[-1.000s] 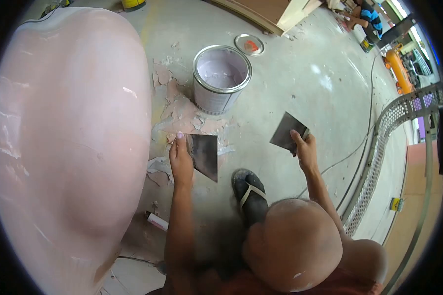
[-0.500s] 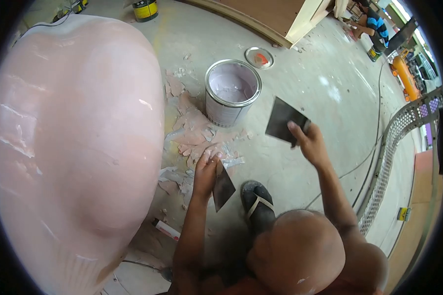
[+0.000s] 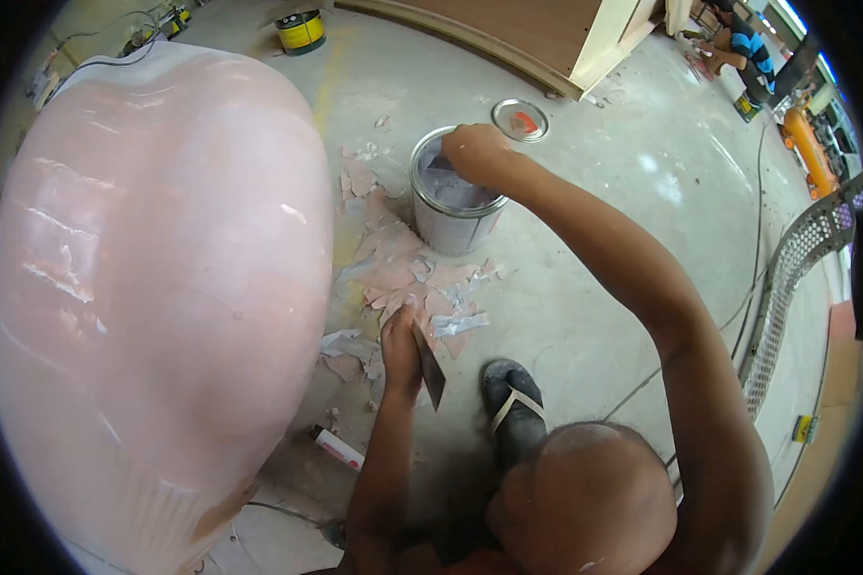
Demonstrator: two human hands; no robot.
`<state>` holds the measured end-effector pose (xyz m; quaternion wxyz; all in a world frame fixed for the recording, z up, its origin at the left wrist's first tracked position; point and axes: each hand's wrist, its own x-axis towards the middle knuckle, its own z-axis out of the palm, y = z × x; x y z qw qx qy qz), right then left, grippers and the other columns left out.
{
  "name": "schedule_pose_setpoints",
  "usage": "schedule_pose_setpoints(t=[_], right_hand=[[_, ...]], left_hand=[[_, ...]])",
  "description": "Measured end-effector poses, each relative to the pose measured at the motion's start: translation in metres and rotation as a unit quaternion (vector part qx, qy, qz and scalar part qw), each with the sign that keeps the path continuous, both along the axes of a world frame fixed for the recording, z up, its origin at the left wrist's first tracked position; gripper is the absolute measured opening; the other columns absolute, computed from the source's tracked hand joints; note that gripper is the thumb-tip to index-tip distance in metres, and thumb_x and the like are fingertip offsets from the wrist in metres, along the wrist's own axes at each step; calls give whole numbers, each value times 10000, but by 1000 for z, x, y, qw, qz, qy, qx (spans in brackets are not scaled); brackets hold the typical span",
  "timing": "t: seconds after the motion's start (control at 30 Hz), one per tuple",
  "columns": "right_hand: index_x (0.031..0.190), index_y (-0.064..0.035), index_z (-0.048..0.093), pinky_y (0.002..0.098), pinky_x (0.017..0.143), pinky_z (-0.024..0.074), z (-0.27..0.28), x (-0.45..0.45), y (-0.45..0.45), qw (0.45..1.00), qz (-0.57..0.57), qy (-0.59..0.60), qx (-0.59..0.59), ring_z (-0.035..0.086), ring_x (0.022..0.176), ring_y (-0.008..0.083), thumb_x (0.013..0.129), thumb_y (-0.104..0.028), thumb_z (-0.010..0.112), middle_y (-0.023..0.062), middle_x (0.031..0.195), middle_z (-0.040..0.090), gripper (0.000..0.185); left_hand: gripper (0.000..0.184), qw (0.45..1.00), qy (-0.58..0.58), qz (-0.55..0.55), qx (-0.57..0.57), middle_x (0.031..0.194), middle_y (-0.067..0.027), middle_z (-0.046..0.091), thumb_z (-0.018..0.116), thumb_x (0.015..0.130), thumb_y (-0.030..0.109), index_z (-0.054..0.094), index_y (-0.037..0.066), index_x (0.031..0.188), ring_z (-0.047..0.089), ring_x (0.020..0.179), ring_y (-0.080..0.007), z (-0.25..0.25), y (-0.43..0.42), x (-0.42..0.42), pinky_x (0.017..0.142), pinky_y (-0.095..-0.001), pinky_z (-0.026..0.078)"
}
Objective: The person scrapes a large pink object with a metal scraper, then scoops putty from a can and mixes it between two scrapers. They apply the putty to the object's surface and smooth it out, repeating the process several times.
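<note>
My right hand (image 3: 484, 156) reaches over the rim of an open metal can (image 3: 458, 233) with lilac-grey paste inside. Its fingers are closed on a dark putty spreader (image 3: 439, 164), which is partly hidden inside the can. Lower down, my left hand (image 3: 402, 347) grips a second dark putty spreader (image 3: 430, 367), seen nearly edge-on. To the left stands a large, rounded, glossy pink moulded shape (image 3: 192, 240), with neither hand touching it. Pink and grey dried flakes (image 3: 393, 254) litter the floor between the shape and the can.
A can lid (image 3: 521, 121) with an orange-red smear lies behind the can. A white tube (image 3: 339, 448) is on the floor near my left forearm. A perforated metal strip (image 3: 781, 287) curves along the right. Another person (image 3: 743, 53) crouches at the far right.
My right hand has moved left and away from me, bringing its spreader from open air into the can. The spreader in my left hand has turned more edge-on.
</note>
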<state>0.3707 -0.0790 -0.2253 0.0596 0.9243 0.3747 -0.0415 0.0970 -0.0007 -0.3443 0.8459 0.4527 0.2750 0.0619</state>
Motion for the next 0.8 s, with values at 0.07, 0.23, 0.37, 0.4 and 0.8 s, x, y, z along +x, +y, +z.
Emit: schedule_pose_setpoints(t=[0.07, 0.23, 0.37, 0.4, 0.8], right_hand=[[955, -35, 704, 407, 744, 542, -28, 14, 4, 997, 70, 0, -13, 675, 882, 333, 786, -141, 632, 171, 917, 694, 212], [1016, -11, 680, 431, 774, 515, -9, 46, 2, 963, 239, 111, -59, 657, 839, 369, 758, -245, 677, 183, 901, 686, 348], [994, 24, 665, 423, 745, 496, 54, 30, -26, 976, 115, 182, 9, 638, 777, 359, 758, -311, 695, 181, 830, 675, 411], [985, 35, 662, 411, 724, 493, 64, 25, -34, 981, 81, 170, 52, 634, 743, 331, 772, -309, 695, 165, 794, 669, 406], [916, 56, 648, 329, 628, 447, 84, 3, -73, 937, -18, 236, 258, 540, 659, 165, 845, -269, 683, 64, 714, 620, 335]], left_hand=[[369, 1000, 18, -15, -17, 687, 35, 442, 440, 993, 401, 591, 66, 957, 388, 558, -74, -4, 1, 1, 490, -222, 297], [554, 986, 88, 10, -143, 716, 15, 487, 425, 973, 534, 559, 37, 1177, 432, 549, -110, -4, 9, 7, 472, -230, 352], [639, 980, 59, 67, -176, 1224, -114, 580, 422, 954, 574, 496, 36, 1291, 581, 1094, -229, -8, 18, 7, 951, -356, 471], [603, 982, 47, 52, -173, 1205, -106, 592, 419, 971, 534, 504, 18, 1271, 591, 1078, -211, -4, 19, 6, 946, -337, 474], [370, 958, -70, 39, -276, 1183, -65, 623, 497, 977, 366, 542, 114, 1243, 598, 1079, -245, 34, 14, 14, 927, -458, 474]])
